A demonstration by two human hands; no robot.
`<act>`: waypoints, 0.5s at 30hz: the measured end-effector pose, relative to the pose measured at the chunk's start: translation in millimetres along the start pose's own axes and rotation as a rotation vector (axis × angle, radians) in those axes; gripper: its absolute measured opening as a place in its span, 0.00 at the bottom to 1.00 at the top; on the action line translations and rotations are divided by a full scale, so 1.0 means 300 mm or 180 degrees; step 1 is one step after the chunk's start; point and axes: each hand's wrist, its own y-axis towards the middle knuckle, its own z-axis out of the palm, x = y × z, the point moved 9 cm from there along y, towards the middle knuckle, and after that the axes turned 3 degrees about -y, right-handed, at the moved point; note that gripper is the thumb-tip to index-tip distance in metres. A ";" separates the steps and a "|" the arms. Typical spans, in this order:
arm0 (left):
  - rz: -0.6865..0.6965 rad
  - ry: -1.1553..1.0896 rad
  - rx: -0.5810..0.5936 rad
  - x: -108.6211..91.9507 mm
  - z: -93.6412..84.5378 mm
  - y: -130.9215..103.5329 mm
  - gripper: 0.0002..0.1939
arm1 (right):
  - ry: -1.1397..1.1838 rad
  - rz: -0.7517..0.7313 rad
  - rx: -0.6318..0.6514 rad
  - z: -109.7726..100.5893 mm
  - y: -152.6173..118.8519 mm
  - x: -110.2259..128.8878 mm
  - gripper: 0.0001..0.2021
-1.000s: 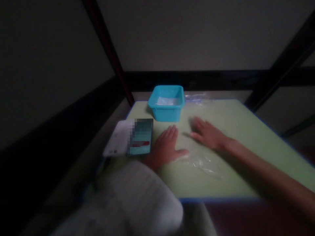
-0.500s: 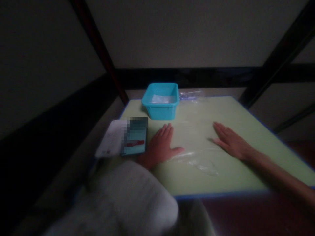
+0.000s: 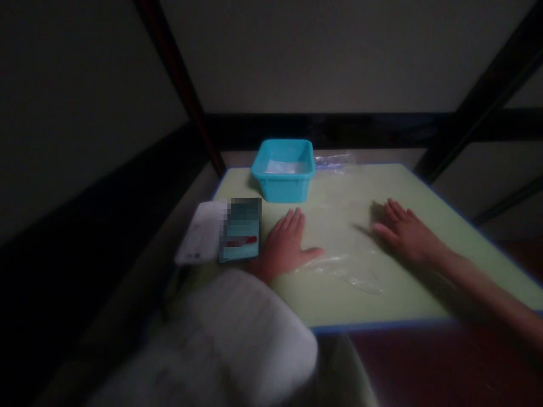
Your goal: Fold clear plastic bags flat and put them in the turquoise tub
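On the pale green table (image 3: 445,198) with the blue edge, clear plastic film (image 3: 360,280) lies spread out between the person's two hands. The right hand (image 3: 405,232) has just slid away to the right, out from near the left one. Now it looks a little lifted, with a dark shadow under it. Its fingers are stretched out, and it holds nothing. The left hand (image 3: 286,243) has stayed in its place, open and flat, with its thumb out at the film's near side. It grips nothing either. So the gap between the hands is much wider now, and the film there looks mostly smooth, I think, but shiny wrinkles show close to the near edge. The turquoise plastic basket (image 3: 284,191) stays at the back with something white inside. A teal box (image 3: 241,229), partly blurred out, sits just beside the left hand.
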 end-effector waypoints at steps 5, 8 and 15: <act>0.0052 -0.0020 -0.0011 -0.003 -0.011 0.000 0.43 | 0.0477 -0.0590 -0.0221 -0.053 0.088 0.398 0.44; 0.0160 0.0046 0.0042 -0.009 -0.005 0.002 0.39 | 0.0696 -0.1049 -0.0267 -0.019 0.078 0.549 0.44; 0.0026 -0.0005 0.0020 -0.004 -0.006 0.004 0.47 | 0.0498 -0.1050 -0.0216 0.041 -0.038 0.487 0.43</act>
